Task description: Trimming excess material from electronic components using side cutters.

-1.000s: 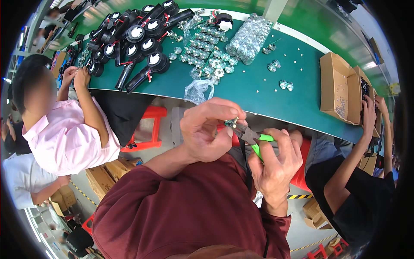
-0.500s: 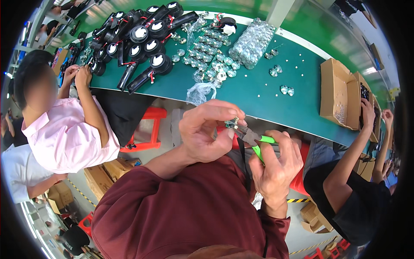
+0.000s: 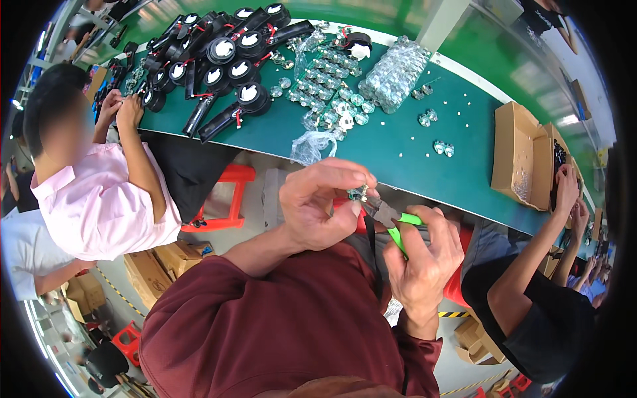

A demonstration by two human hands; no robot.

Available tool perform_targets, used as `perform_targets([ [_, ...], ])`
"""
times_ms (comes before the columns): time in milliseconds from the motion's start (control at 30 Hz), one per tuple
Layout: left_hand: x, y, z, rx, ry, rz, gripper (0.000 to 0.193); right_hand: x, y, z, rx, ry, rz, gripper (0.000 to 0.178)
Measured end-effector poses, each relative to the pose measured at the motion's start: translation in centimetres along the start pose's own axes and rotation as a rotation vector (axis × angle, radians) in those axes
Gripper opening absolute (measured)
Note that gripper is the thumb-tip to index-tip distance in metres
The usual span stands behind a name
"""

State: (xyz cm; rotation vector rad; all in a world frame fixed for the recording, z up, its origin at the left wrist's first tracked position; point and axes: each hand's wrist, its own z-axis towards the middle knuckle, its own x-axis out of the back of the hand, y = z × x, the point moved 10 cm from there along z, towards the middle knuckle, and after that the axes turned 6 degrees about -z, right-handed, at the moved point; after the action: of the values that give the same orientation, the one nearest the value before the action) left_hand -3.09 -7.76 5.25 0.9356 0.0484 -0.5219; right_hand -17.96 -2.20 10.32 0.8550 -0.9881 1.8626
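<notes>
Between the thumb and fingers of my left hand [image 3: 324,204] is a small green circuit board [image 3: 357,193], pinched just off the table's front edge. My right hand [image 3: 424,262] grips a pair of cutting pliers [image 3: 385,215] with bright green handles. The plier jaws meet the right side of the board; whether they bite on a part of it I cannot tell. On the table beyond my hands lie many similar small boards [image 3: 318,86], some in rows, beside a crumpled clear plastic bag [image 3: 312,146].
Black round-ended units with red wires [image 3: 222,73] are heaped at the back left. A bubble-wrapped bundle [image 3: 396,73] lies by the post. Cardboard boxes [image 3: 512,152] stand at the table's right. Co-workers sit on both sides, one in a pink shirt [image 3: 106,199], one in black [image 3: 531,312].
My view has shifted slightly. Both hands keep nearly the same pose, the pliers still at the board. The right-hand co-worker's hands have moved a little by the boxes.
</notes>
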Motion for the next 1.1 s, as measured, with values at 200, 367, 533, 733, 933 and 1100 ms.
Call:
perform_targets([
  [200,0.25,-0.02,-0.07,-0.014,0.069,-0.059,0.037,-0.06,-0.06,0.07,-0.011,-0.010,0.003,0.022],
  [367,0.61,-0.09,-0.11,-0.033,0.126,-0.097,0.040,0.12,-0.30,0.21,0.002,-0.002,-0.024,0.023],
  [533,0.74,-0.18,-0.20,-0.028,0.120,-0.112,0.040,0.14,-0.39,0.21,0.002,-0.018,-0.029,0.023],
  [733,0.77,-0.14,-0.24,-0.027,0.130,-0.127,0.040,0.18,-0.51,0.20,0.006,-0.014,-0.014,0.023],
  [933,0.88,-0.43,-0.47,-0.025,0.144,-0.157,0.041,0.08,-0.53,0.10,0.000,-0.017,-0.016,0.023],
  [1100,0.89,-0.32,-0.45,-0.028,0.136,-0.147,0.041,0.08,-0.65,0.08,0.008,-0.021,-0.034,0.022],
])
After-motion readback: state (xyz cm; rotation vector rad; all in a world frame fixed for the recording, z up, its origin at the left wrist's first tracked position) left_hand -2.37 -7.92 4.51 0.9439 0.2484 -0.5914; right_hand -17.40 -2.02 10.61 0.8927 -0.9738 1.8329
